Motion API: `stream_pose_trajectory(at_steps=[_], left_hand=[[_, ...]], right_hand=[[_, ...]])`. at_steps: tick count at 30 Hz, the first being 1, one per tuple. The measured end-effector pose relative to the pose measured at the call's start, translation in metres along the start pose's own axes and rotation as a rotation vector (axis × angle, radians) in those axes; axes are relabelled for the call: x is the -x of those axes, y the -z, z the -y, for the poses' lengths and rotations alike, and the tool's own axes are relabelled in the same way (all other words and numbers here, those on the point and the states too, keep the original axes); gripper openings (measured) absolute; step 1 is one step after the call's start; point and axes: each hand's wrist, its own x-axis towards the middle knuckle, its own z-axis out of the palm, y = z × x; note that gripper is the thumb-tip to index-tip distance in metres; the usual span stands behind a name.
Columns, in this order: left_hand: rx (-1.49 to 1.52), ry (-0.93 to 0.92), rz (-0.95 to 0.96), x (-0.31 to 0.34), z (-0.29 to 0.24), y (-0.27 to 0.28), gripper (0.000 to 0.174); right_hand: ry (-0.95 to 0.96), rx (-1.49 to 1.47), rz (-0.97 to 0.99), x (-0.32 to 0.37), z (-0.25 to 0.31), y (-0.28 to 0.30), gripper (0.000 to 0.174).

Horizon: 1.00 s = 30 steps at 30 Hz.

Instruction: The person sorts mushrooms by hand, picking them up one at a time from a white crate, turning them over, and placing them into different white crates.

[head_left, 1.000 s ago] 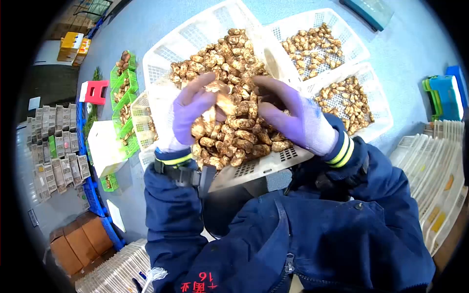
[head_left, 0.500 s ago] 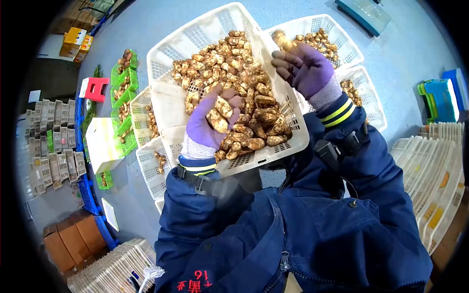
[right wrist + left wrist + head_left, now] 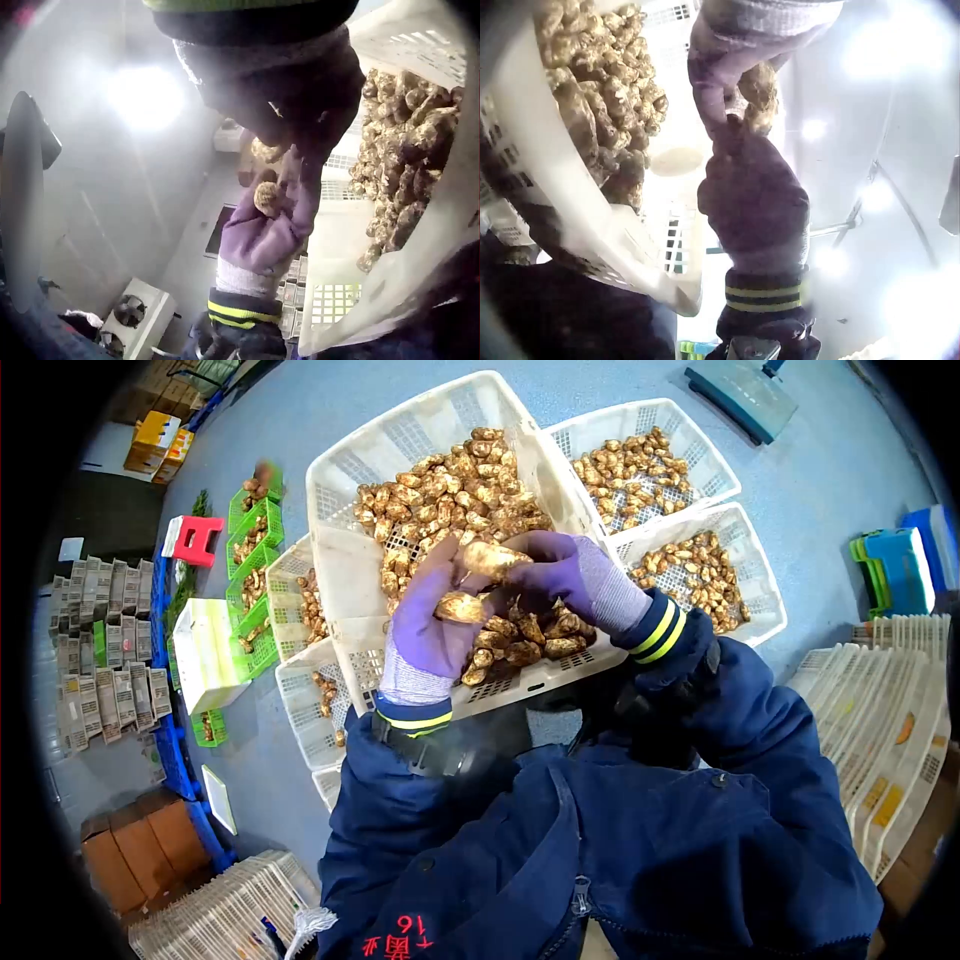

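Both hands wear purple gloves above a large white basket point(image 3: 345, 575) heaped with brown, knobbly mushroom-like pieces point(image 3: 440, 490). The left hand point(image 3: 425, 635) holds a pale-brown piece point(image 3: 460, 608) against its palm, fingers curled round it. Between the two hands lies a second, longer piece point(image 3: 493, 559), pinched at its right end by the right hand point(image 3: 585, 575); the left fingertips are at its other end. In the right wrist view the left hand point(image 3: 262, 236) shows a rounded piece end point(image 3: 268, 198) between its fingers. The right fingers are partly hidden.
Two smaller white baskets point(image 3: 735, 480) with similar pieces stand at the right, others at the left beside green baskets point(image 3: 262, 650). A blue scale point(image 3: 742, 400) is at the top right. Stacked white crates point(image 3: 875, 710) stand at the right, brown boxes point(image 3: 145, 850) at the lower left.
The right hand, which released a piece over the upper right basket, has come back to the left hand and taken hold of the longer piece. The left hand has stayed over the large basket.
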Motion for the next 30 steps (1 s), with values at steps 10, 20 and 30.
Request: stream_pose_trajectory(at_steps=[10, 20, 30], left_hand=[[0.125, 0.003, -0.01, 0.002, -0.007, 0.03, 0.048], [-0.226, -0.154, 0.022, 0.008, 0.0, 0.029, 0.057], [-0.086, 0.287, -0.229, 0.021, -0.024, -0.024, 0.091]], right_hand=[[-0.319, -0.857, 0.302, 0.004, 0.0, 0.017, 0.031], [0.723, 0.722, -0.19, 0.017, 0.012, -0.006, 0.043], [0.436, 0.432, -0.019, -0.002, -0.003, -0.019, 0.032]])
